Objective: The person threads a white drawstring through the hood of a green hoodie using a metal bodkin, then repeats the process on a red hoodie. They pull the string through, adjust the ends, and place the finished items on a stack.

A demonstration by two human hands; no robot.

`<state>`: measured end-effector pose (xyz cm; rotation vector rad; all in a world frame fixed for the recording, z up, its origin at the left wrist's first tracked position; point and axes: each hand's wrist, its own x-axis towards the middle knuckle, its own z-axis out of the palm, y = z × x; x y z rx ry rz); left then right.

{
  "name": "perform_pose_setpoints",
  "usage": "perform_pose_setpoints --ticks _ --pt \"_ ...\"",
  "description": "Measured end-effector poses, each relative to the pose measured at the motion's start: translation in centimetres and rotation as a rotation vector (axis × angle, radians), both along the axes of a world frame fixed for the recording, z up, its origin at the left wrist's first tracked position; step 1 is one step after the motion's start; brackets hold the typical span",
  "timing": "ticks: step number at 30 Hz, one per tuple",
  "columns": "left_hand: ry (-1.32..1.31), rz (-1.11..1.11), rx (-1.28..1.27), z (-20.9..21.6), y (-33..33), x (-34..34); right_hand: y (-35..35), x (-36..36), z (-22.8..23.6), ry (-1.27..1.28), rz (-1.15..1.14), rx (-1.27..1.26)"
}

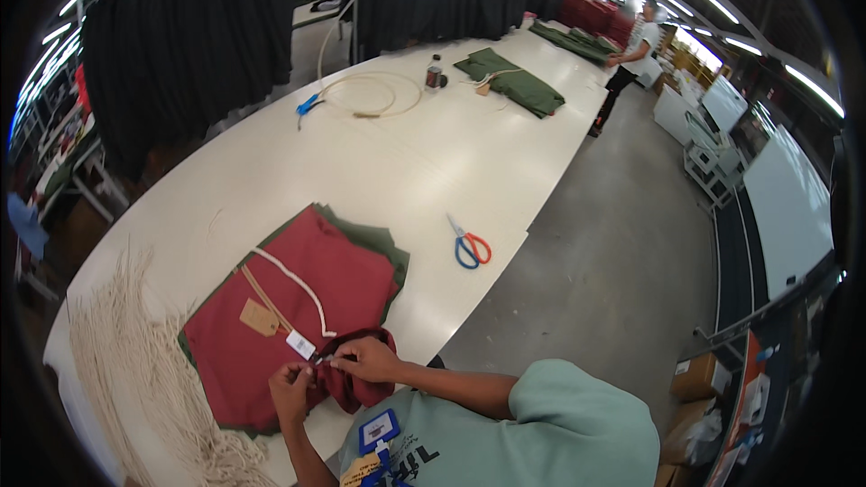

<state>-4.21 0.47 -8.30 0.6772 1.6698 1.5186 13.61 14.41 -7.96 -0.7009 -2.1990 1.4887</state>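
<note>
L hand (290, 388) & R hand (368, 361) pinch narrow at bunched edge of maroon cloth (293, 307), on white table (361, 180); can't tell what's held. Risk: white tag (300, 344) nr fingertips could snag/crease if cloth's tugged.

The cloth (347, 257) is plain maroon, the cord (307, 285) cream, the tag (260, 317) tan.

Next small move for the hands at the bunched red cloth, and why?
Probably ease the bunched red cloth slightly flatter between the left hand and right hand: their fingertips are close together there, with folds crowding them. What they pinch is too small to tell.
</note>
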Motion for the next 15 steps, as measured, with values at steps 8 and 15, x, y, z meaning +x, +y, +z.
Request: perform_pose_setpoints --ticks 8,15 --pt "-0.426 0.109 0.112 -1.1 -0.6 0.9 -2.4 -3.0 0.3 0.07 0.022 0.013" --pt "-0.519 0.28 0.174 -0.9 -1.7 0.9 -0.8 -1.9 2.6 -0.308 0.083 0.219"
